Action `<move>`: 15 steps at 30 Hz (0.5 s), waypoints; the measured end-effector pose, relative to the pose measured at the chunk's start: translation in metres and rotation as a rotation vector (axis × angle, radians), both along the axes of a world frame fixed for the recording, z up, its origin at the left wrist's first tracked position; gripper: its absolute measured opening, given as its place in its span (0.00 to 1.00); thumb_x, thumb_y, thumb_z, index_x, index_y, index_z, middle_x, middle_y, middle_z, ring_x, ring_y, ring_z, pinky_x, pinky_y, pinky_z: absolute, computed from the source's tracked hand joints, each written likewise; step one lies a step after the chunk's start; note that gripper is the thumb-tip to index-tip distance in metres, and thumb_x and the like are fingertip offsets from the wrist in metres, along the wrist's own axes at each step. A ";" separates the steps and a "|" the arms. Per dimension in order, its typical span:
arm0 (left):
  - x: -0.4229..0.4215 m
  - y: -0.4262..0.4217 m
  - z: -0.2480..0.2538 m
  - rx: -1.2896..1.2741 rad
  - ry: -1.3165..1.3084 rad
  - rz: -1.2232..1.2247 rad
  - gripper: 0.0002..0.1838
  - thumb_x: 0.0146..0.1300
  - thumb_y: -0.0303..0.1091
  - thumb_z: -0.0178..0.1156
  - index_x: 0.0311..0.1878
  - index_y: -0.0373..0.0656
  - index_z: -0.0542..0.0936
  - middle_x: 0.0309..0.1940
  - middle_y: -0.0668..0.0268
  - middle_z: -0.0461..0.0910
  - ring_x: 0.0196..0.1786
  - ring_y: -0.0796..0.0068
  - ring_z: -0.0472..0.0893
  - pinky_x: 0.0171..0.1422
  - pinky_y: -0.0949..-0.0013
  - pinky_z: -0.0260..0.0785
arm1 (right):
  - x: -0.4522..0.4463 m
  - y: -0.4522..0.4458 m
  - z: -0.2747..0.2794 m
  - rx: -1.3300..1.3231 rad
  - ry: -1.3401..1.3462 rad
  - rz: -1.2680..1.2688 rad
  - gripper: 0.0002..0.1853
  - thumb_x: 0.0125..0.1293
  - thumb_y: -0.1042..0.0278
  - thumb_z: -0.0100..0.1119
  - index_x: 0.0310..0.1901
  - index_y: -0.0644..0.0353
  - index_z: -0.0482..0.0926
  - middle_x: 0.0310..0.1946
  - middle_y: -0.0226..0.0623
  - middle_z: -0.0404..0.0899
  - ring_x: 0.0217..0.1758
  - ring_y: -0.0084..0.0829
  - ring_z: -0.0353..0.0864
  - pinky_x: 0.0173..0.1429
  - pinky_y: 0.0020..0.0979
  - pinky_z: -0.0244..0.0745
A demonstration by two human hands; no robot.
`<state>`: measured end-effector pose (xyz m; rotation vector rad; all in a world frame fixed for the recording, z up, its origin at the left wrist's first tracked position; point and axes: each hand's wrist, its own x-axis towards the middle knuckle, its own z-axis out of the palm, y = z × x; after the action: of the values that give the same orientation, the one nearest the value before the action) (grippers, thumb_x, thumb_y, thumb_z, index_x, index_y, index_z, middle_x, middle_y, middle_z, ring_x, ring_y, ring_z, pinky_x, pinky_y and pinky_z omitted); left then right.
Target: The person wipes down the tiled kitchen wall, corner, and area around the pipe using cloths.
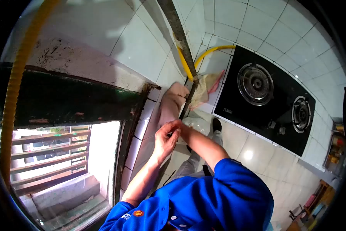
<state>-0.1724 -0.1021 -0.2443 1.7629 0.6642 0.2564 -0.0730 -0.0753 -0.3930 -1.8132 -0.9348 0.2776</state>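
Note:
My left hand [166,143] is closed, its fingers curled in, right beside my right hand [173,126]. Whatever lies between them, if anything, is hidden. The right wrist is bent and most of that hand's fingers do not show. A pink cloth [172,104] hangs just beyond both hands, by the tiled wall; I cannot tell whether a hand touches it. Beside the cloth runs a dark upright pipe [180,34]. Close to my right forearm is a whitish, translucent object [198,124], possibly a bag, partly covered by the arm.
A black two-burner gas stove [265,100] stands on the tiled counter to the right. A yellow hose [215,49] runs to it, near a pale cloth with a pink edge [205,90]. On the left is a barred window [53,150] with a dark frame.

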 end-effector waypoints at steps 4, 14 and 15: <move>0.006 0.000 -0.001 -0.044 0.017 0.031 0.15 0.73 0.26 0.57 0.59 0.33 0.79 0.50 0.65 0.82 0.52 0.77 0.81 0.58 0.72 0.74 | 0.105 0.053 0.001 -0.066 0.015 -0.130 0.14 0.43 0.61 0.68 0.31 0.58 0.82 0.28 0.42 0.80 0.36 0.50 0.81 0.39 0.48 0.73; 0.006 0.000 -0.010 -0.059 0.054 -0.051 0.15 0.73 0.26 0.58 0.60 0.33 0.79 0.50 0.65 0.83 0.54 0.76 0.81 0.60 0.70 0.74 | -0.025 -0.021 0.006 -0.045 0.038 -0.061 0.14 0.45 0.61 0.67 0.33 0.59 0.82 0.29 0.43 0.80 0.36 0.50 0.81 0.39 0.48 0.73; 0.005 0.001 -0.010 -0.074 0.035 -0.055 0.15 0.74 0.26 0.57 0.60 0.33 0.79 0.50 0.64 0.83 0.54 0.76 0.81 0.61 0.70 0.74 | -0.020 -0.019 0.004 -0.035 0.041 -0.069 0.14 0.45 0.61 0.67 0.33 0.59 0.82 0.29 0.43 0.80 0.36 0.50 0.81 0.39 0.48 0.73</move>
<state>-0.1677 -0.1011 -0.2541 1.7156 0.6415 0.1624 -0.0926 -0.0941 -0.3894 -1.8614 -0.8423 0.2883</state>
